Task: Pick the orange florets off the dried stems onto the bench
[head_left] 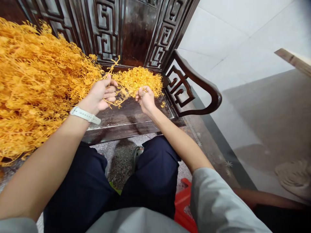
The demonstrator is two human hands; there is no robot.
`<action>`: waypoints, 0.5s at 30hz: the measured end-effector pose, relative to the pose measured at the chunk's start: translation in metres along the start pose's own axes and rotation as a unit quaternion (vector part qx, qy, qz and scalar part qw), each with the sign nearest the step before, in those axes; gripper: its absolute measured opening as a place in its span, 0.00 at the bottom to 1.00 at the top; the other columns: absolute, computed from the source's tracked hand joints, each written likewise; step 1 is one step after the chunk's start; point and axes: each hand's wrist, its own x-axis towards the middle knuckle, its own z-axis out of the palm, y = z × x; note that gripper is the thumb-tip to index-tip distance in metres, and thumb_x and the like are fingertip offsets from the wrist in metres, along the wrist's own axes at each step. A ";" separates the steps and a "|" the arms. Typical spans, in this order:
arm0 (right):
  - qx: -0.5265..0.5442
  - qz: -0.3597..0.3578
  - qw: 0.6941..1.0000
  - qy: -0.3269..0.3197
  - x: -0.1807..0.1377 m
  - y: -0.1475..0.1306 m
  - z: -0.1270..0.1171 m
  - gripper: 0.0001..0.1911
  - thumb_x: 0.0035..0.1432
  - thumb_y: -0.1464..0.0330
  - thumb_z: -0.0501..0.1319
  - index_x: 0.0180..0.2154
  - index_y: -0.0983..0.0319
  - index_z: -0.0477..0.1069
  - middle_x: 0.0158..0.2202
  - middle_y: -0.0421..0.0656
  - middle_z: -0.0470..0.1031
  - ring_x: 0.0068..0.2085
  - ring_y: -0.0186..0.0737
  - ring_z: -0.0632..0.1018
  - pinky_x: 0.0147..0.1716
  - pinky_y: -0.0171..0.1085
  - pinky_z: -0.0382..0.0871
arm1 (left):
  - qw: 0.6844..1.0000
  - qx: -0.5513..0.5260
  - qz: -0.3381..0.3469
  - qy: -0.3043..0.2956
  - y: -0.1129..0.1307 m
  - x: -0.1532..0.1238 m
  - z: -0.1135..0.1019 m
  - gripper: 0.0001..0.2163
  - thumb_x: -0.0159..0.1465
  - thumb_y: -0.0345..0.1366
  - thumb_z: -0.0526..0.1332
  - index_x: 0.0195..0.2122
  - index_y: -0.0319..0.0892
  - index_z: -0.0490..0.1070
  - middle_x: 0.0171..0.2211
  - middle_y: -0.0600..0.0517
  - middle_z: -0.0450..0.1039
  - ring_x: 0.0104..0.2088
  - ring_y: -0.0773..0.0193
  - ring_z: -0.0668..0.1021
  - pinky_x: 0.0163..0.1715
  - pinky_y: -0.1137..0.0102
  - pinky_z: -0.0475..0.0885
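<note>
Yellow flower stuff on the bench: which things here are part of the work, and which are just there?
Part of the work:
- left hand, holding a yellow stalk
- right hand, at the small yellow pile
- big yellow heap
- bench, under the small pile

Just there:
- watch band
- shoes
- red thing on the floor

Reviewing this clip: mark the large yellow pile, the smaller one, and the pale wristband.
Large yellow pile (46,85): head view, middle of the heap.
Smaller yellow pile (140,77): head view, upper middle.
Pale wristband (85,115): head view, middle of strap.
</note>
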 end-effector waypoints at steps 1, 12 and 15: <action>-0.013 -0.003 0.999 0.038 0.005 0.001 -0.009 0.12 0.68 0.71 0.64 0.36 0.56 0.60 0.24 0.30 0.71 0.22 0.29 0.69 0.25 0.29 0.63 | 1.000 0.004 0.006 0.002 0.004 -0.006 -0.001 0.22 0.81 0.46 0.51 0.30 0.43 0.66 0.12 0.62 0.47 0.10 0.75 0.48 0.12 0.76 0.42; -0.007 0.078 0.992 -0.096 0.003 -0.017 -0.042 0.23 0.56 0.51 0.77 0.37 0.58 0.72 0.32 0.39 0.81 0.28 0.33 0.75 0.28 0.33 0.74 | 0.996 -0.067 0.051 0.015 0.028 -0.016 -0.025 0.24 0.83 0.45 0.46 0.31 0.42 0.67 0.13 0.61 0.46 0.13 0.75 0.44 0.13 0.75 0.42; 0.000 0.181 0.978 -0.108 -0.004 -0.019 -0.030 0.19 0.67 0.51 0.68 0.42 0.62 0.75 0.31 0.41 0.80 0.26 0.32 0.73 0.26 0.32 0.72 | 0.993 -0.109 0.039 -0.013 0.023 -0.014 -0.019 0.23 0.83 0.45 0.45 0.31 0.44 0.65 0.13 0.61 0.47 0.12 0.74 0.45 0.12 0.74 0.42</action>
